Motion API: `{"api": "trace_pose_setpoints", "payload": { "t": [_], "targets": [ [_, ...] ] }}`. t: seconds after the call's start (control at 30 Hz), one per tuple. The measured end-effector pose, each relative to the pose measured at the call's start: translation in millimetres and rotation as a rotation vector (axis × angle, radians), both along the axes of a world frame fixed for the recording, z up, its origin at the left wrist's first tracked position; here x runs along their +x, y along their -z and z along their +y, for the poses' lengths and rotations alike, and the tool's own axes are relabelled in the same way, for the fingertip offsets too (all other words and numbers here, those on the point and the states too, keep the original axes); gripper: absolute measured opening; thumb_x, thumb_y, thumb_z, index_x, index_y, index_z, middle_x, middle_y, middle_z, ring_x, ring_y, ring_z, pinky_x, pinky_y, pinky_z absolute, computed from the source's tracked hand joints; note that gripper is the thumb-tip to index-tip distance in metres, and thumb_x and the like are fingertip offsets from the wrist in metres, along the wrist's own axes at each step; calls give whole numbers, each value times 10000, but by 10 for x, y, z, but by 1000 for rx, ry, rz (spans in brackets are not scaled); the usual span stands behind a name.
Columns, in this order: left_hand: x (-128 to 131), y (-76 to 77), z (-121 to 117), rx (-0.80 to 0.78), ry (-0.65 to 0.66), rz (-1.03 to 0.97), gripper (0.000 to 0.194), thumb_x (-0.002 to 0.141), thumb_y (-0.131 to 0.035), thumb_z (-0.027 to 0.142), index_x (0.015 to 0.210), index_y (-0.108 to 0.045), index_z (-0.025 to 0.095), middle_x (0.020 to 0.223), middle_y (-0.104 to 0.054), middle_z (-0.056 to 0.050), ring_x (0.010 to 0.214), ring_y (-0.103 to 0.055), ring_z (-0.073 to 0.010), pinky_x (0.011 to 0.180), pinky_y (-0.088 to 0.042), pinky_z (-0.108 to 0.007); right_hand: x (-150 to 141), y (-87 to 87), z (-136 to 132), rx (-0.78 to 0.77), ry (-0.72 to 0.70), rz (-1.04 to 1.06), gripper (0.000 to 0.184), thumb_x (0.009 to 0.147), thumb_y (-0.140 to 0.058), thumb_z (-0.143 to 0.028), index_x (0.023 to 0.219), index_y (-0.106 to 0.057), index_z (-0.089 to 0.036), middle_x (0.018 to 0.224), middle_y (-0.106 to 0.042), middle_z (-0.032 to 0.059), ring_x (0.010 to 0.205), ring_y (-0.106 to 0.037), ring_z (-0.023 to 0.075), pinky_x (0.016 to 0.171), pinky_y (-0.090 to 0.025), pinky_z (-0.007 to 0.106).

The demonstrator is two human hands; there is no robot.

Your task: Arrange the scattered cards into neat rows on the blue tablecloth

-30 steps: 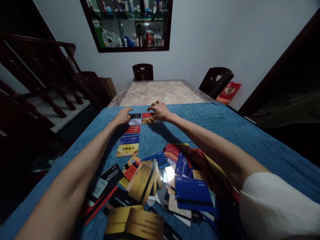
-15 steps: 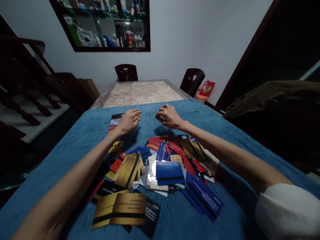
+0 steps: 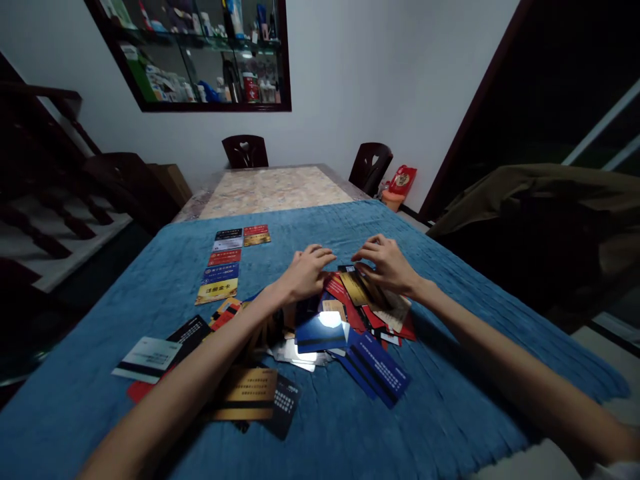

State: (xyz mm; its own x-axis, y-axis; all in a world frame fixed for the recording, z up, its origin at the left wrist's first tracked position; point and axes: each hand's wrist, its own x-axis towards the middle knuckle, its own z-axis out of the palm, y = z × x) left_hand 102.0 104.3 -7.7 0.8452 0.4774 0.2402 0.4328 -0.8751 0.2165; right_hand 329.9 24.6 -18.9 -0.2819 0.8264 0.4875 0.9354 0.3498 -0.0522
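Note:
A loose pile of plastic cards lies face down on the blue cloth, among them a blue card (image 3: pixel 320 331) and red cards. My left hand (image 3: pixel 307 273) is over the far side of the pile, palm down, fingers apart and holding nothing visible. Facing it, my right hand (image 3: pixel 387 265) has its fingers spread just over a gold card (image 3: pixel 354 288) with a dark stripe; whether the fingertips touch it is unclear. Farther left, cards lie face up in a column, with a yellow card (image 3: pixel 217 291) nearest me and a red and gold card (image 3: pixel 257 235) beside its far end.
Dark blue cards (image 3: pixel 377 368) fan out at the pile's right. Under my left forearm lie another gold card (image 3: pixel 249 393) and a pale card (image 3: pixel 149 357). The blue cloth (image 3: pixel 450 333) covers the near table. Chairs (image 3: pixel 245 152) stand around the far end.
Both hands have come back from the face-up cards at the far end to the loose pile. The view has turned to the right. The red and gold card is now uncovered.

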Motion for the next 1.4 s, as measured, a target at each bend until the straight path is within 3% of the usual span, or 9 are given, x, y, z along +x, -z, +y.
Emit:
{"api": "trace_pose_setpoints", "payload": {
  "t": [0.27, 0.53, 0.83, 1.0, 1.2, 1.4],
  "targets": [
    [290, 6, -286, -92, 138, 177, 654, 742, -556, 74, 1379, -512, 214, 1534, -457, -128, 1459, -305, -348, 1082, -359, -642, -10, 49, -351, -85, -15, -25, 262, 914, -598, -446, 969, -728, -226, 968, -730, 87, 1055, -536, 293, 848, -360, 439],
    [208, 58, -318, -82, 119, 241, 472, 808, -527, 93, 1260, -601, 209, 1488, -519, -91, 1464, -275, -384, 1056, -361, -668, -42, 58, -436, -184, -82, -54, 369, 901, -598, -546, 1042, -738, -235, 1063, -712, 110, 1041, -528, 299, 850, -385, 459],
    [14, 58, -354, 7, 115, 206, 243, 840, -559, 141, 1057, -666, 172, 1410, -570, -116, 1444, -310, -385, 1059, -372, -595, -160, 89, -457, -239, -180, -29, 494, 868, -628, -593, 1210, -692, -242, 1192, -662, 125, 1113, -486, 325, 924, -394, 524],
    [-51, -15, -376, -34, 112, 239, 124, 840, -587, 165, 946, -650, 172, 1262, -655, -113, 1431, -337, -365, 1060, -373, -564, -204, 85, -480, -235, -230, -9, 405, 898, -613, -540, 1137, -714, -230, 1171, -663, 127, 1109, -487, 313, 937, -393, 526],
    [-120, -76, -392, -47, 137, 215, 223, 817, -610, 178, 1032, -665, 199, 1218, -659, -104, 1339, -413, -337, 1033, -377, -523, -238, 81, -512, -207, -282, 42, 322, 909, -630, -459, 1110, -728, -228, 1119, -685, 121, 1115, -506, 309, 938, -403, 521],
    [-164, -128, -328, -76, 153, 184, 195, 819, -567, 138, 911, -720, 214, 1034, -699, -81, 1194, -513, -291, 970, -419, -462, -244, 96, -526, -176, -309, 112, 268, 960, -560, -400, 1102, -736, -256, 1048, -715, 100, 1073, -540, 286, 943, -404, 510]
  ]
}}
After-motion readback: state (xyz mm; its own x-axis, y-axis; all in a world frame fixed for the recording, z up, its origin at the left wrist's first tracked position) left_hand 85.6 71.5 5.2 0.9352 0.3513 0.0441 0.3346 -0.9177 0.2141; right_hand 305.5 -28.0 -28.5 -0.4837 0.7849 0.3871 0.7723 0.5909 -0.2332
